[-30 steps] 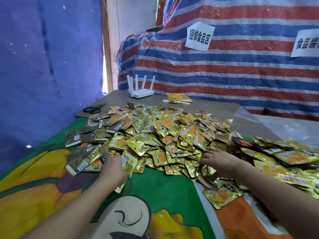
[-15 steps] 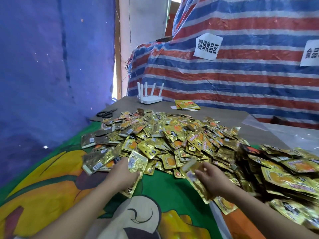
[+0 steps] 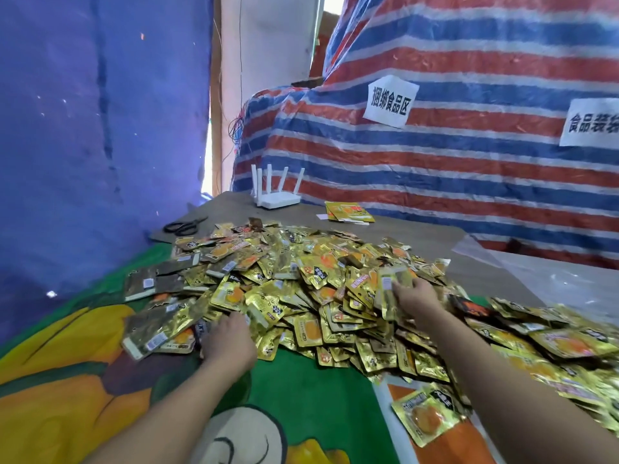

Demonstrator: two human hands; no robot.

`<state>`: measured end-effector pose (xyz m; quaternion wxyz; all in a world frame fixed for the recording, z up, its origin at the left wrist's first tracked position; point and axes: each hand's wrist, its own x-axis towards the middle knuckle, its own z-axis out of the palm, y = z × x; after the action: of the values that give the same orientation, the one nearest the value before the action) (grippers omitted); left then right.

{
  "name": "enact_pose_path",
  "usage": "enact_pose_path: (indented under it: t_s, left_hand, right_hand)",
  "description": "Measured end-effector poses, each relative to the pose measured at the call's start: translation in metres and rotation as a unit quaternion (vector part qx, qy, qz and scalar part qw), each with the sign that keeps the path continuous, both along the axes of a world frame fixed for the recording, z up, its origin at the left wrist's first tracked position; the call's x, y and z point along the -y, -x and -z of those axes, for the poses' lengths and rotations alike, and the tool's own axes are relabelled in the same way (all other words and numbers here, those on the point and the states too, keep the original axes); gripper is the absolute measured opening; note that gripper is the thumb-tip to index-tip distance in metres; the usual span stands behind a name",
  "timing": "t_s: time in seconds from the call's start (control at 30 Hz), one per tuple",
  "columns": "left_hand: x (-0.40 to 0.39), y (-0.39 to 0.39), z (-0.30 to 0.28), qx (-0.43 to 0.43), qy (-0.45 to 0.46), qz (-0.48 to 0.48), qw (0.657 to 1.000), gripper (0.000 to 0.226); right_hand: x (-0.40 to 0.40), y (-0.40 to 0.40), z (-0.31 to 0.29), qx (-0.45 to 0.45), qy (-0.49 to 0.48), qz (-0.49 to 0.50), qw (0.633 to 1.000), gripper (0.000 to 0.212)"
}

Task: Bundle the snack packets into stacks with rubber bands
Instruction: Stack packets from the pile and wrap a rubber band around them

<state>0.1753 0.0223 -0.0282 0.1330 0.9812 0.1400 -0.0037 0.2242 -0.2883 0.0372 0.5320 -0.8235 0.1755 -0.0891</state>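
1. White paper sign (image 3: 391, 100) taped on the striped tarp (image 3: 469, 182), way up beyond the right hand's fingers (image 3: 400, 289): 捆绑食品区.
2. Second paper sign (image 3: 591, 122), further right on the same tarp, cut off by the frame edge: 食品装, then a partial character.
3. Print on the gold snack packets (image 3: 301, 296) is too small to read.

Two bare forearms come into view from the bottom edge, no sleeves anywhere along them, no cuffs showing. The left hand (image 3: 231, 343) wears nothing: no glove, no ring, no band at the wrist. The right hand (image 3: 417, 296) is just as plain, with no watch and no bracelet. Both arms look rounded and smooth, widening toward the camera at the bottom of the frame.
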Motion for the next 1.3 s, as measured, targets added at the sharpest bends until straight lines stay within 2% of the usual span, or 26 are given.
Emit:
enact_pose_path:
  t_s: [0.03,0.07,0.17,0.23,0.33,0.5,0.7,0.87,0.93,1.07,1.17,1.3]
  left_hand:
    - [0.003,0.001,0.002,0.008,-0.001,0.002,1.0,0.037]
    - [0.005,0.001,0.005,0.015,0.001,0.004,1.0,0.036]
    - [0.006,0.002,0.008,0.015,0.024,0.001,1.0,0.039]
    - [0.003,0.004,0.007,0.004,0.054,0.001,0.999,0.043]
    - [-0.006,0.006,0.006,-0.013,0.077,0.012,0.997,0.054]
    - [-0.022,0.023,0.001,-0.014,0.1,0.04,0.994,0.074]
    - [-0.029,0.058,-0.003,0.008,0.096,0.09,0.991,0.069]
    - [-0.027,0.069,-0.002,0.029,0.111,0.1,0.988,0.1]
    - [-0.026,0.07,-0.003,0.021,0.13,0.103,0.986,0.098]
    - [-0.022,0.071,-0.002,0.027,0.147,0.111,0.982,0.077]
    - [-0.017,0.069,-0.005,0.029,0.18,0.129,0.975,0.056]
    - [-0.013,0.058,-0.018,0.009,0.184,0.153,0.971,0.05]
  right_hand:
    - [0.003,-0.012,0.002,-0.01,-0.027,0.024,0.999,0.014]
    - [0.005,-0.023,0.006,-0.027,-0.014,0.037,0.999,0.021]
    - [0.0,-0.043,0.023,-0.08,0.091,0.046,0.992,0.032]
    - [-0.005,-0.05,0.034,-0.084,0.12,0.05,0.988,0.03]
    - [-0.005,-0.055,0.034,-0.101,0.104,0.061,0.988,0.027]
    - [-0.005,-0.052,0.022,-0.11,0.059,0.066,0.99,0.043]
    - [-0.006,-0.051,0.021,-0.142,0.023,0.071,0.987,0.045]
    - [-0.005,-0.043,0.023,-0.099,-0.03,0.09,0.991,0.048]
    - [-0.009,-0.035,0.022,-0.093,-0.035,0.128,0.987,0.047]
    - [-0.013,-0.005,0.023,-0.071,-0.082,0.15,0.983,0.023]
    - [-0.017,0.027,0.032,-0.062,-0.126,0.1,0.985,0.018]
    - [-0.023,0.06,0.031,-0.025,-0.119,0.014,0.992,0.007]
